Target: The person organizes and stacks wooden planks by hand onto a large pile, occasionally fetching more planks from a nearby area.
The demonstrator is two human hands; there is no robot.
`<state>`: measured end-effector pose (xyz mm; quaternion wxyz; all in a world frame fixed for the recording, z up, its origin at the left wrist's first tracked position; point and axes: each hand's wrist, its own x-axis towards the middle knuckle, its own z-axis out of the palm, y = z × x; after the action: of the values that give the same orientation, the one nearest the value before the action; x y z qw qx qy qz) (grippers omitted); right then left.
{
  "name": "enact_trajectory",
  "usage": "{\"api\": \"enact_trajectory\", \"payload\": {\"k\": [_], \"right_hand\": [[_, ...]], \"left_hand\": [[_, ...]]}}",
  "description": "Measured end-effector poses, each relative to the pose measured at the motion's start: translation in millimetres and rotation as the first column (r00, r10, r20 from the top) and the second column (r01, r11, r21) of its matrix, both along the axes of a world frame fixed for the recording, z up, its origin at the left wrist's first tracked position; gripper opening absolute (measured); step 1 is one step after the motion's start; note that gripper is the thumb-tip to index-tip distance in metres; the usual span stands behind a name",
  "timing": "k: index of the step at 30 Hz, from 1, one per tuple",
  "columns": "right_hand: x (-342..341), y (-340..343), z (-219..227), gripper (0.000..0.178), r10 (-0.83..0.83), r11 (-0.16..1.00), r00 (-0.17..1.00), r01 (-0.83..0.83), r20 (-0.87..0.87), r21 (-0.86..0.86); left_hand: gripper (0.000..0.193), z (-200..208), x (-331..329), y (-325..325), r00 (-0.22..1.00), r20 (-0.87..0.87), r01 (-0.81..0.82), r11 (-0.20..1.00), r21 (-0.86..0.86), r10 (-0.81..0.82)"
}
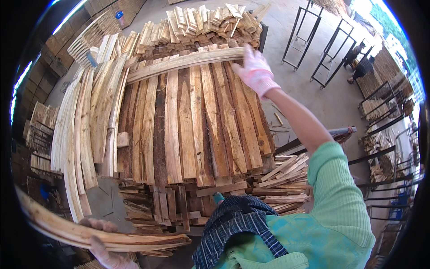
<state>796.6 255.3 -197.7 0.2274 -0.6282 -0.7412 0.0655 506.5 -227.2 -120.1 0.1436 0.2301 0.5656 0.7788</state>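
At the lower left, my left hand (107,255) is closed around long, slightly curved wooden planks (67,231), with fingers on the far side and thumb on the near side. My right hand (254,69), in a pinkish-white glove, reaches out over the stack with thumb and fingers spread. It touches the right end of a long pale plank (188,61), which lies crosswise over the stack's far end. Beneath is a stack of planks (197,125) laid side by side, some edged with dark bark.
Pale planks (85,130) lean along the stack's left side. Short wood pieces (201,24) are heaped beyond it, and more offcuts (284,179) lie at its near right. Metal rack frames (302,33) stand at the far right, near people (363,65).
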Motion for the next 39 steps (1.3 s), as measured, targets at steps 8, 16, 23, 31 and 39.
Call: {"api": "enact_trajectory", "payload": {"k": [8,16,23,31,39], "right_hand": [[31,-10,-36,0.078,-0.044,0.904,0.983,-0.036,-0.176,-0.427],[36,-34,-36,0.078,-0.027,0.912,0.950,-0.105,-0.312,-0.396],[38,-59,-38,0.078,-0.098,0.912,0.944,-0.041,-0.315,-0.407],[31,-60,-47,0.090,0.003,0.949,0.934,-0.115,-0.357,-0.294],[38,-57,-52,0.094,0.103,0.934,0.920,-0.221,-0.377,-0.282]], "left_hand": [[0.060,-18,61,-31,0.954,0.301,0.075,0.974,-0.215,-0.007],[0.071,-75,118,-4,0.755,0.644,0.341,0.912,-0.227,-0.122],[0.066,-94,125,54,0.540,0.782,0.506,0.862,-0.008,-0.310],[0.061,-97,96,100,0.525,0.764,0.566,0.824,0.015,-0.375],[0.057,-116,111,65,0.485,0.845,0.511,0.857,-0.065,-0.226]]}}
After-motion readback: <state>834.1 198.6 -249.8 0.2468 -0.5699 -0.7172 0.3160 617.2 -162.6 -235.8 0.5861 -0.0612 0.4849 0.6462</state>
